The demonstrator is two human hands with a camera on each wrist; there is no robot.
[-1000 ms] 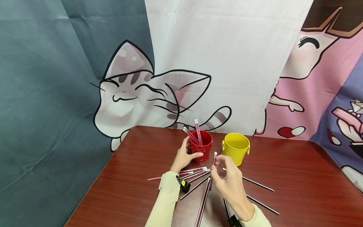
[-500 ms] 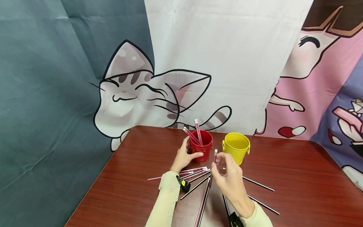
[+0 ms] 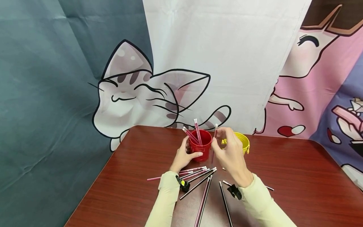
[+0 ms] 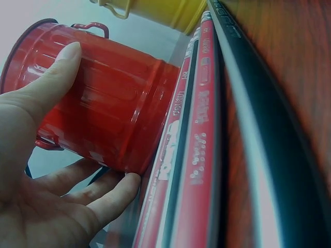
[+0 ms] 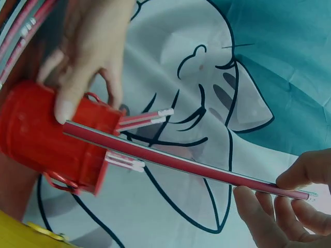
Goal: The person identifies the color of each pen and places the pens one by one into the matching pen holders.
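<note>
My left hand [image 3: 182,157] holds the small red bucket [image 3: 204,154], thumb along its front and fingers around the far side. Inside the bucket lean several red pencils [image 3: 198,130], white-tipped ends up. Beside the bucket's right side, my right hand [image 3: 232,154] pinches another red pencil [image 5: 181,163] near its white-tipped end. This pencil hangs nearly upright, its lower end reaching down outside the bucket in the head view. In the left wrist view, red and dark pencils [image 4: 199,119] lie close to the bucket's base.
A yellow bucket [image 3: 244,143] stands to the right, partly hidden by my right hand. Several red and black pencils [image 3: 195,171] lie on the brown table [image 3: 122,189] in front. A black pencil [image 3: 226,203] lies nearer me. A printed cloth [image 3: 241,63] hangs behind the table.
My right hand has risen with the red pencil, lifting it off the table beside the red bucket; it now covers part of the yellow bucket. My left hand stays on the red bucket.
</note>
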